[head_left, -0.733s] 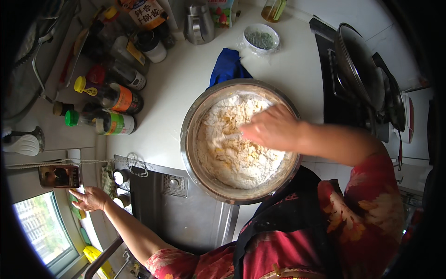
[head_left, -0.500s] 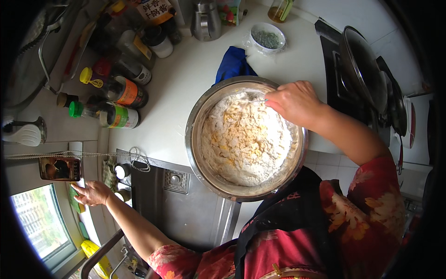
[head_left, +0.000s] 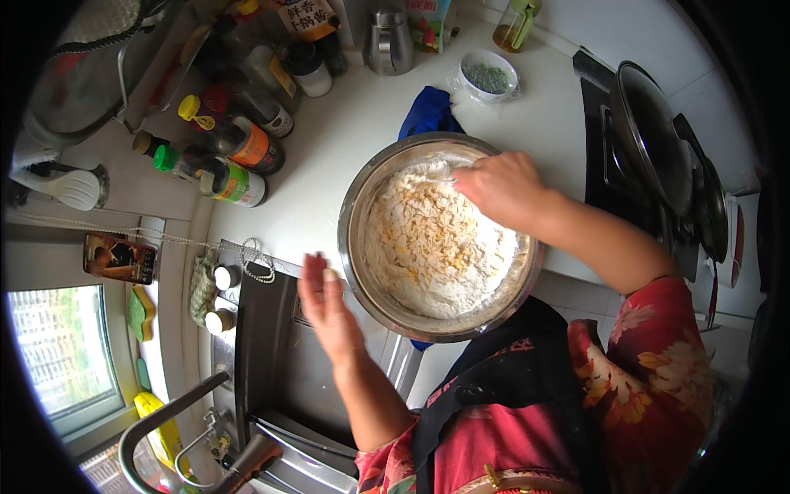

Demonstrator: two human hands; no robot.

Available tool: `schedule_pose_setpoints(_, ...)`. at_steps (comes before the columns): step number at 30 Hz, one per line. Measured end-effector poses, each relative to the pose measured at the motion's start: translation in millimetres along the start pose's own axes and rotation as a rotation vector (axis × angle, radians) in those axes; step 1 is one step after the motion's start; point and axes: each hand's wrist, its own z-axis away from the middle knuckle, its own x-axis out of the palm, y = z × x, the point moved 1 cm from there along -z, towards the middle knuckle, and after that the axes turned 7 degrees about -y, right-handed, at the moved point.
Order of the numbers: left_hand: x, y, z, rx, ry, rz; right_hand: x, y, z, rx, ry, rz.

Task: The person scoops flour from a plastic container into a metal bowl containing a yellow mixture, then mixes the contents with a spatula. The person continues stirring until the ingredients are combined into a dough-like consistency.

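Note:
A large steel bowl point(head_left: 356, 239) holds white flour with yellowish flakes and clumps point(head_left: 432, 247). My right hand point(head_left: 498, 189) is over the bowl's upper right part, its fingers closed on a thin pale utensil point(head_left: 453, 181), mostly hidden, that reaches into the flour. My left hand point(head_left: 329, 305) is raised over the sink point(head_left: 313, 383), just left of the bowl, fingers apart and holding nothing. A blue cloth point(head_left: 424, 111) lies under the bowl's far side.
Sauce bottles point(head_left: 247, 144) and a steel pitcher point(head_left: 388, 45) line the back left. A covered small bowl point(head_left: 485, 78) sits behind. A stove with pans point(head_left: 650, 132) is right. At left are a phone point(head_left: 119, 257), a window point(head_left: 62, 354) and the faucet point(head_left: 173, 412).
My left hand has moved from beside the phone rightward to near the bowl. My right hand shifted toward the bowl's upper right and stays there with the utensil. The view has shifted slightly.

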Motion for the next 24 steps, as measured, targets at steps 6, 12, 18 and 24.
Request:
schedule_pose_setpoints(6,28.9,-22.4,21.2,-0.016,-0.077,0.115,23.2,-20.2,12.5,-0.226,-0.202,0.027)
schedule_pose_setpoints(12,30.4,-23.1,21.7,0.012,-0.079,0.132,-9.4,4.2,0.2,-0.095,0.066,0.049)
schedule_pose_setpoints(18,27.3,-23.5,19.0,0.008,-0.098,0.082,12.0,-36.9,-34.8,-0.355,0.046,0.122)
schedule_pose_setpoints(24,28.4,-30.1,17.3,0.049,-0.081,0.150,-22.3,-87.3,-17.4,-0.702,0.089,0.316)
